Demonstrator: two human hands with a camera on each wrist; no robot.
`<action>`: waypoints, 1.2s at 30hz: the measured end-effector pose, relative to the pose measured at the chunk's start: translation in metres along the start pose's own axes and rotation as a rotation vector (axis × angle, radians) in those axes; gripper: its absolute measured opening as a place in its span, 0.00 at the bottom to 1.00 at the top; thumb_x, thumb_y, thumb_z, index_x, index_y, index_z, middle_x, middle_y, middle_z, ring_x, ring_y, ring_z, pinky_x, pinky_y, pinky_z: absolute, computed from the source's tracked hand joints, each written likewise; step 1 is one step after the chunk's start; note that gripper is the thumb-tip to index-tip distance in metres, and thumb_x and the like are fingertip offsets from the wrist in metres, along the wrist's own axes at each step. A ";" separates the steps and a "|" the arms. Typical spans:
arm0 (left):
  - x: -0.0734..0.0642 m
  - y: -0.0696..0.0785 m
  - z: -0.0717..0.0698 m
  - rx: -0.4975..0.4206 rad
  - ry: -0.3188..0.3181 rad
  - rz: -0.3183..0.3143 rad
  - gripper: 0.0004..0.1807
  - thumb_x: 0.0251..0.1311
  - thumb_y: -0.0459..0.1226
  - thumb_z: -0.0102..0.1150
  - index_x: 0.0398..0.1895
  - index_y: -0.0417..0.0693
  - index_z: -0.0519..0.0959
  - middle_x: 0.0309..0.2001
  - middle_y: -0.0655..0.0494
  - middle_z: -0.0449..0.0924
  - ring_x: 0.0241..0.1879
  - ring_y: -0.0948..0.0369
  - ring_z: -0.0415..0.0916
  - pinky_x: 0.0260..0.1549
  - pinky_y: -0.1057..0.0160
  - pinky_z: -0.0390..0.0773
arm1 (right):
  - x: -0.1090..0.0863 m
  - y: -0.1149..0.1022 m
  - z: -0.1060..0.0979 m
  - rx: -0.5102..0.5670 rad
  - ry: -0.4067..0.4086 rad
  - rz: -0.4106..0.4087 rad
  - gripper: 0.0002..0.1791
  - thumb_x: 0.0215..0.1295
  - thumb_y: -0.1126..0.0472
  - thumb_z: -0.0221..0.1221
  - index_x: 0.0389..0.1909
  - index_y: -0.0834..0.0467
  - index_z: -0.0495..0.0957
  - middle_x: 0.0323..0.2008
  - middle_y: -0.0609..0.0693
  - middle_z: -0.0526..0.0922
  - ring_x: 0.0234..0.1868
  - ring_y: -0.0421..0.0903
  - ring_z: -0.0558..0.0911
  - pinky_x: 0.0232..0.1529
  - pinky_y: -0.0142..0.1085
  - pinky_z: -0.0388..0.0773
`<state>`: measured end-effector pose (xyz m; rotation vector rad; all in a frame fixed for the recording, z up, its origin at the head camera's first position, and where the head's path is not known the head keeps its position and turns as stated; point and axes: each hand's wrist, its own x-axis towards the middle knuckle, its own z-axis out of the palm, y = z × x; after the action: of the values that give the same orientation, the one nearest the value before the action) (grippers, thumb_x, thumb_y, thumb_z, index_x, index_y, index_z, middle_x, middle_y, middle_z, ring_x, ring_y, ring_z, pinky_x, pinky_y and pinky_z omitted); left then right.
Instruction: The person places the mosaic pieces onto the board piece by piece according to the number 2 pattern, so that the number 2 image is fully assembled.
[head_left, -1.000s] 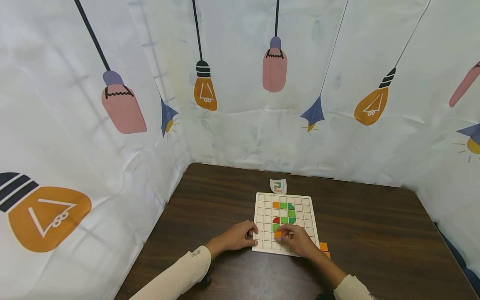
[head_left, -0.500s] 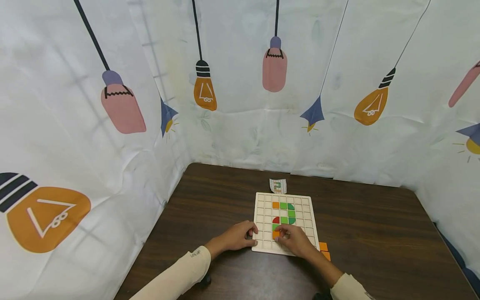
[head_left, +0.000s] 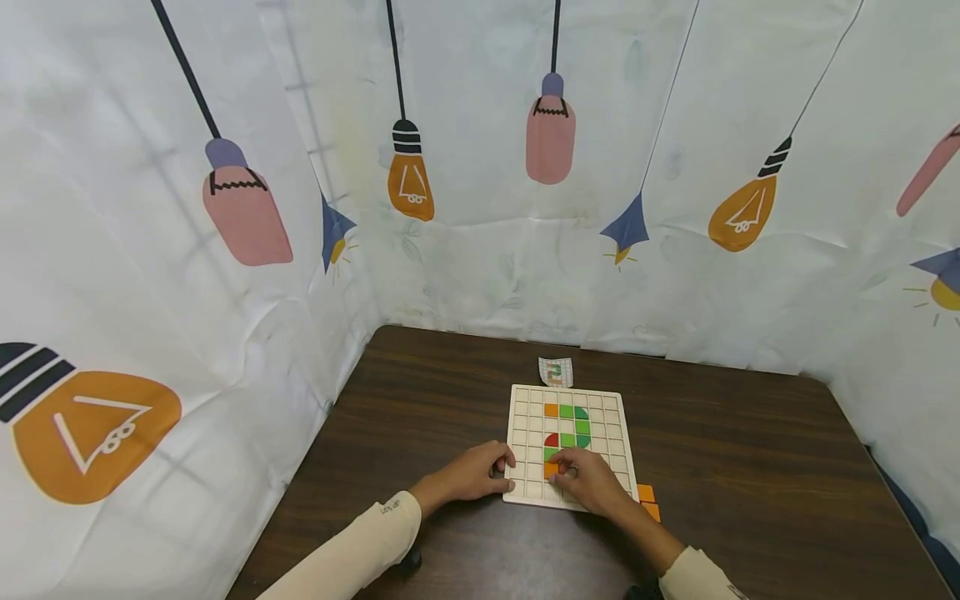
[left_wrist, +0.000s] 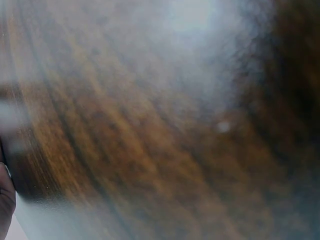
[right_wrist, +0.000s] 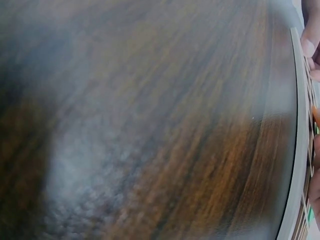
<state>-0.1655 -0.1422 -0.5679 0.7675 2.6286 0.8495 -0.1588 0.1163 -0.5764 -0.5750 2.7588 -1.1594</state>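
A pale square board (head_left: 527, 421) marked with a grid lies on the table in the head view. My left hand (head_left: 480, 472) holds its left edge, fingers curled and thumb near the lower corner. Between the thumb and fingers of my right hand (head_left: 591, 481) is an orange square tile (head_left: 551, 471), down at the board just below a green tile (head_left: 551, 454). Farther up stand a red rounded tile (head_left: 552, 439), another orange tile (head_left: 551, 410) and several green ones. The right wrist view catches the board's edge (right_wrist: 299, 115) and parts of both hands.
Several loose orange tiles (head_left: 647, 493) lie by the board's lower right edge. Behind the board is a small paper card (head_left: 556, 372) with a coloured grid pattern. The dark wooden table (head_left: 720, 467) meets a white curtain (head_left: 480, 275) printed with lamps.
My right hand has shifted slightly left with the orange tile, which now lines up under the green tile. The left hand has stayed at the board's edge.
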 end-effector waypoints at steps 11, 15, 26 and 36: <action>0.002 0.000 -0.001 0.004 0.000 -0.008 0.14 0.61 0.46 0.66 0.45 0.55 0.76 0.36 0.62 0.71 0.31 0.71 0.65 0.34 0.71 0.68 | 0.000 0.000 -0.001 -0.056 0.006 0.015 0.10 0.57 0.62 0.71 0.41 0.54 0.86 0.33 0.41 0.78 0.33 0.37 0.72 0.35 0.31 0.71; 0.002 0.000 -0.002 0.000 -0.001 -0.009 0.14 0.61 0.46 0.67 0.45 0.55 0.76 0.36 0.62 0.71 0.31 0.71 0.65 0.34 0.71 0.68 | 0.000 -0.001 -0.001 -0.054 0.004 0.019 0.10 0.57 0.62 0.71 0.41 0.53 0.85 0.33 0.41 0.78 0.33 0.38 0.73 0.35 0.31 0.71; 0.002 0.000 -0.002 -0.003 -0.002 -0.011 0.13 0.61 0.46 0.67 0.45 0.55 0.76 0.36 0.62 0.71 0.31 0.71 0.65 0.34 0.71 0.68 | 0.000 0.002 -0.002 -0.056 -0.006 -0.003 0.09 0.59 0.62 0.70 0.41 0.51 0.87 0.34 0.41 0.79 0.34 0.37 0.73 0.35 0.31 0.71; 0.000 0.000 0.000 -0.004 0.003 0.017 0.14 0.60 0.45 0.67 0.45 0.53 0.77 0.36 0.61 0.71 0.31 0.70 0.66 0.34 0.71 0.69 | -0.002 0.003 -0.001 -0.061 0.009 -0.015 0.10 0.58 0.61 0.71 0.40 0.51 0.86 0.34 0.40 0.79 0.34 0.36 0.74 0.36 0.31 0.72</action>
<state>-0.1652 -0.1426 -0.5673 0.7886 2.6261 0.8610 -0.1578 0.1199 -0.5780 -0.5988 2.8111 -1.0863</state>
